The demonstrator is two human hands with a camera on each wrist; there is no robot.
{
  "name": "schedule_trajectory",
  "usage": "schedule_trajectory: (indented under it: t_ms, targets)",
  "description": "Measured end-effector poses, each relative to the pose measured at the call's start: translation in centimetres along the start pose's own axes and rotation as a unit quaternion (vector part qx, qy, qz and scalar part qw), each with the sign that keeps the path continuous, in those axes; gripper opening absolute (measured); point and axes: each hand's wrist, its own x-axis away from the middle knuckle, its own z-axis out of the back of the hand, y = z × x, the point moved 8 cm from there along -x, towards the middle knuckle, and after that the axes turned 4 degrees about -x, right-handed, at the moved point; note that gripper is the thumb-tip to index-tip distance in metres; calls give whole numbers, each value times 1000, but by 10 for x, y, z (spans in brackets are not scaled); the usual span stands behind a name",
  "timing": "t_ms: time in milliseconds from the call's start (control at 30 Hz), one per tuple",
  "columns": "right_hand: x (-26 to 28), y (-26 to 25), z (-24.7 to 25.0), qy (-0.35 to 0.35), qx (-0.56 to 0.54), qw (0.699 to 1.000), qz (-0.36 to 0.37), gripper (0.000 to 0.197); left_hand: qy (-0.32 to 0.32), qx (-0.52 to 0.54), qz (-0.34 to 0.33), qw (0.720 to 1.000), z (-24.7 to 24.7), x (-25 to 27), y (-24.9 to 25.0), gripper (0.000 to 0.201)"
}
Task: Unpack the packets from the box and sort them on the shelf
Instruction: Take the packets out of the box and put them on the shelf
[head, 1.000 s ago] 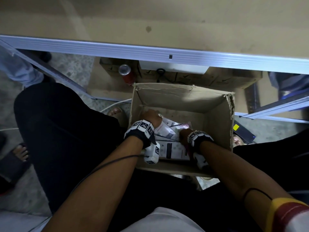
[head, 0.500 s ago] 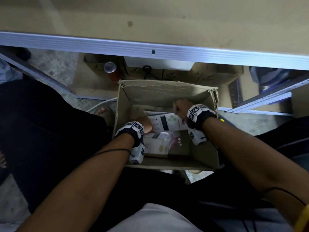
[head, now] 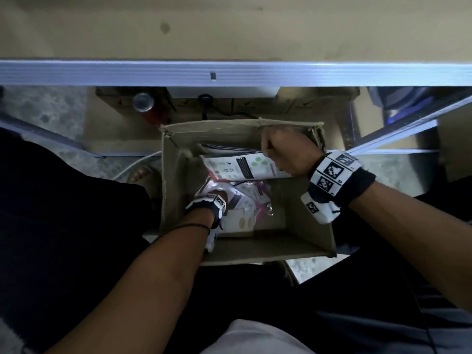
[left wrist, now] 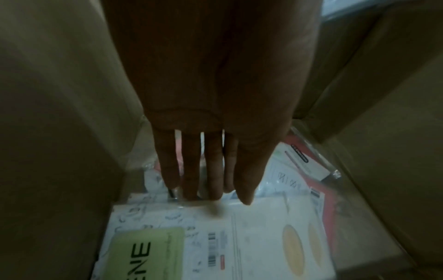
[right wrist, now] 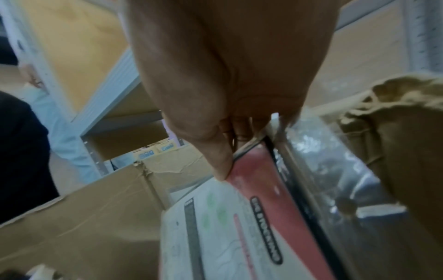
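An open cardboard box stands on the floor below the shelf. My right hand is raised at the box's far right corner. Its thumb and fingers pinch the end of a white and red packet, which the right wrist view shows as a clear-wrapped packet hanging from my right hand. Deep in the box, my left hand reaches down with straight fingers, touching loose packets. A white packet with a green label lies on the box floor beside pink clear-wrapped ones.
A drink can stands on flattened cardboard under the shelf, just beyond the box. A sandalled foot is left of the box. Another person in a light-blue sleeve stands by the shelf frame. My legs flank the box.
My right hand has lifted the white and red packet up from the box floor towards the far right corner. My left hand has sunk deeper among the packets on the left.
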Motion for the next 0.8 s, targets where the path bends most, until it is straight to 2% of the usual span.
schedule_trajectory:
  t_ms: [67, 167, 200, 233, 300, 367, 500, 633, 800]
  targets:
    - [0, 4, 3, 2, -22, 1000, -10, 11, -6, -8, 11, 1000, -3, 1, -5, 57]
    - [-3, 9, 1, 3, -24, 999, -24, 8, 17, 28, 11, 999, 1, 0, -5, 41]
    - [-4, 10, 0, 0, -24, 999, -24, 6, 12, 23, 19, 999, 2, 2, -6, 44]
    - [-5, 11, -2, -4, -26, 999, -22, 5, -3, 11, 34, 999, 1, 7, -7, 55]
    - [-6, 12, -4, -8, -38, 999, -18, 6, -50, -36, 71, 996, -4, 18, -14, 89]
    - [-6, 11, -8, -13, -49, 999, -18, 7, -70, -55, 69, 994, -5, 25, -14, 100]
    - [-6, 10, -13, -19, -59, 998, -16, 7, -12, -15, 25, 999, 1, 17, -11, 81]
    - [-4, 11, -17, -24, -70, 997, -20, 8, 86, -52, -28, 995, 22, -1, 2, 39]
    - [-2, 24, -12, -7, -66, 997, -46, 10, 120, -17, -64, 991, 43, -12, 17, 36]
